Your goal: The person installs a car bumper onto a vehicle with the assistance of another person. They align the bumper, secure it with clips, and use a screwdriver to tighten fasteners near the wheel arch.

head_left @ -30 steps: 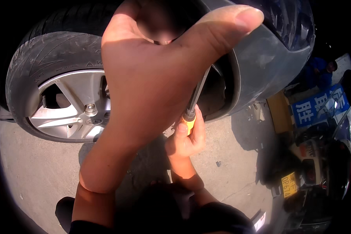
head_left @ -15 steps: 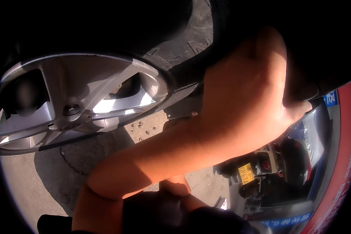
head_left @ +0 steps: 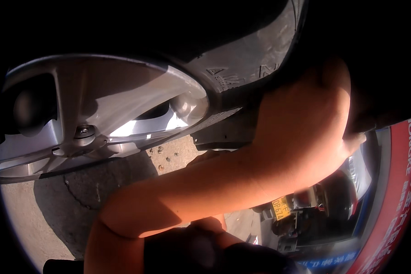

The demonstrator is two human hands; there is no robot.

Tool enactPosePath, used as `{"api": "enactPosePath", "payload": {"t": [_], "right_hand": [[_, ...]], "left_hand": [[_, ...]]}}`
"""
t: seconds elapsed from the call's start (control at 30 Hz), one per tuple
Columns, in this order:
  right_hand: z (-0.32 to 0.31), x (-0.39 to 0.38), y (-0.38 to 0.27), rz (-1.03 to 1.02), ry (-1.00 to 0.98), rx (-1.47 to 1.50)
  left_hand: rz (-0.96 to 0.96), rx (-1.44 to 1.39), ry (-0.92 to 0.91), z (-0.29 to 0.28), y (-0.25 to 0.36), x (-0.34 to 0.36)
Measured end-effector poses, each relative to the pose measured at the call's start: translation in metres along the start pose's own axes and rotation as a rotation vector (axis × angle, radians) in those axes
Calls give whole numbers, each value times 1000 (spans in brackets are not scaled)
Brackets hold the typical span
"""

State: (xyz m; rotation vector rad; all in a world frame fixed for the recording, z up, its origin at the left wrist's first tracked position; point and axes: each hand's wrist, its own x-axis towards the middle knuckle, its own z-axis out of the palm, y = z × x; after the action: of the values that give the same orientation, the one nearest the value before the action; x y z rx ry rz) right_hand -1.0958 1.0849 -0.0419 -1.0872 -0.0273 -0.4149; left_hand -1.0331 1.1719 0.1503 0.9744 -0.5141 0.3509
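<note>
My left forearm crosses the middle of the view, and my left hand (head_left: 313, 112) reaches up to dark bodywork behind the tyre (head_left: 246, 68). The thumb shows below the dark edge; the other fingers bend into black shadow, closed around something I cannot make out. Part of my right arm (head_left: 212, 223) shows under the left forearm. A shaded patch of skin (head_left: 205, 157) appears above that forearm, beside a black panel (head_left: 223, 132); its fingers cannot be made out. At left is a silver alloy wheel (head_left: 123, 98) with a round centre piece (head_left: 83, 132).
Small dark bits (head_left: 162, 155) lie on the sunlit concrete floor (head_left: 180, 150). A parked vehicle with a yellow plate (head_left: 281, 208) stands at lower right. A red sign band (head_left: 390, 196) runs along the right, and a blue strip (head_left: 326, 260) lies near the bottom.
The view has shifted, so the tyre, panel and left hand appear further right and the hand lower. The left hand stays at the dark bodywork with its thumb out.
</note>
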Motion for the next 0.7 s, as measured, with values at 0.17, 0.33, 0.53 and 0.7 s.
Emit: {"api": "enactPosePath", "payload": {"t": [0.17,0.33,0.53,0.7], "right_hand": [[4,3,-9,3,-23,41],[10,11,-28,-3,-97,156],[11,14,-58,8,-262,409],[-7,-5,-54,-873,258,-865]], "left_hand": [[91,-152,-29,22,-17,1],[117,-198,24,33,-25,-8],[-32,16,-188,18,1,5],[-113,-252,-98,27,15,3]]}}
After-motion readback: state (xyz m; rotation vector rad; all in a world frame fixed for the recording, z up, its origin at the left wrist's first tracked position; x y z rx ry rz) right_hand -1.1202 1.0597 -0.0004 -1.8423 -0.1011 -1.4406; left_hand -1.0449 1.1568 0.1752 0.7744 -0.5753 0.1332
